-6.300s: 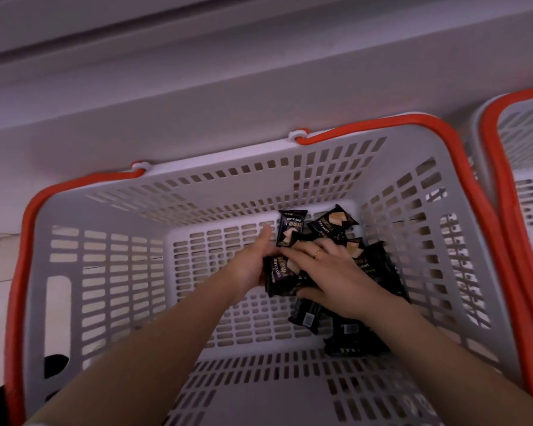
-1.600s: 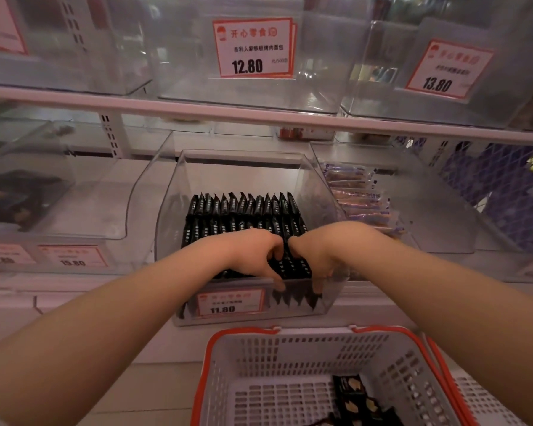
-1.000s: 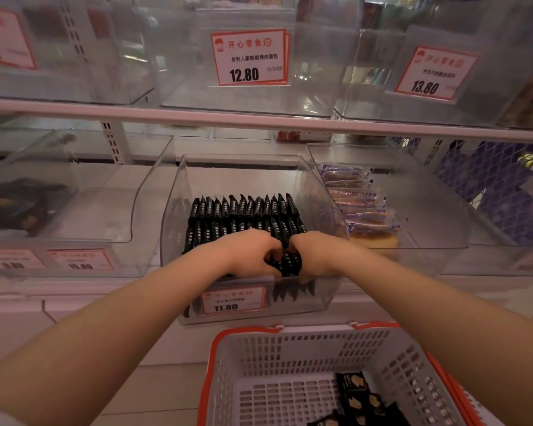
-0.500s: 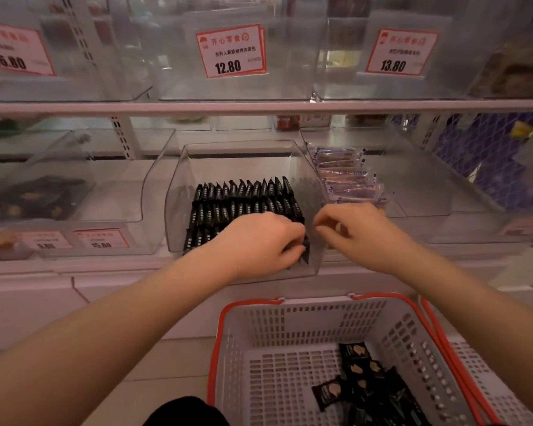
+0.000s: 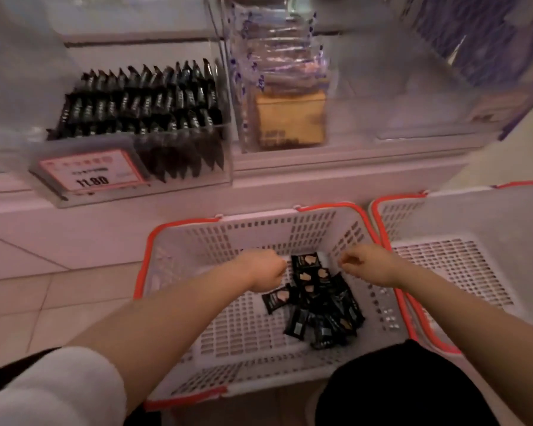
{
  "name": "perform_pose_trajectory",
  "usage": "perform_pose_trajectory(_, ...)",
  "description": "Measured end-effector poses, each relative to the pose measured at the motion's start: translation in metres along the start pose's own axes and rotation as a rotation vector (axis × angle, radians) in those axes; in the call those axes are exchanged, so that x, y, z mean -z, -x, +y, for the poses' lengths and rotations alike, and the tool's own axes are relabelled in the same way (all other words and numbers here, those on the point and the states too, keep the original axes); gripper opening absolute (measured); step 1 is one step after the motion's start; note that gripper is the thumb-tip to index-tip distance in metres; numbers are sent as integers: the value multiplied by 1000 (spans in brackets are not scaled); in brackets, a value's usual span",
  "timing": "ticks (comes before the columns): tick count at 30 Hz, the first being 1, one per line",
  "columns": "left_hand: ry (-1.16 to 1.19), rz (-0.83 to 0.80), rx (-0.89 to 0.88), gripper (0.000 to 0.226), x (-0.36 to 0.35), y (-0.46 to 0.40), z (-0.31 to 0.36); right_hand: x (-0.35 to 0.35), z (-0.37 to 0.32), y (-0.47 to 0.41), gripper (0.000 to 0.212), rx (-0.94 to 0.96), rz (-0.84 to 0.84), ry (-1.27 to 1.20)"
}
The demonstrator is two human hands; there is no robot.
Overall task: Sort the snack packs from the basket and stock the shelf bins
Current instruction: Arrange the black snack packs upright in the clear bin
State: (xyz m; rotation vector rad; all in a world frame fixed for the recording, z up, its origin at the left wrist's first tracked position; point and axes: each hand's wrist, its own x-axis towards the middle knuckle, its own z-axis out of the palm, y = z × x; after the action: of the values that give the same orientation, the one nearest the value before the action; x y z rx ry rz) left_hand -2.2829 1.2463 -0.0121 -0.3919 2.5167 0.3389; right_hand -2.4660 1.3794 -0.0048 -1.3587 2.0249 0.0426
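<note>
Two hands reach down into a white basket [image 5: 173, 256] on the floor, the left hand [image 5: 263, 273] and right hand [image 5: 368, 267] both loosely curled and holding nothing, either side of a small heap of black snack packs [image 5: 317, 302] left to sort. Above, the clear shelf bin [image 5: 225, 124] already holds neat rows, nearly full.

The only thing I can read is the price tag [image 5: 93, 173] on the front of the clear bin [image 5: 179, 179] of black packs in front of me: it says 11.80. Its smaller lines are blurred. Printing on the black packs in my basket [image 5: 308, 222] is too small to make out.
</note>
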Motion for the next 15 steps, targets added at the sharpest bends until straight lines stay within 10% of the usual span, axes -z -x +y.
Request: perform_pose_trajectory(15,384,-153,344,35,-154,-97,-18,-137,57,-128,25,-167,2,27)
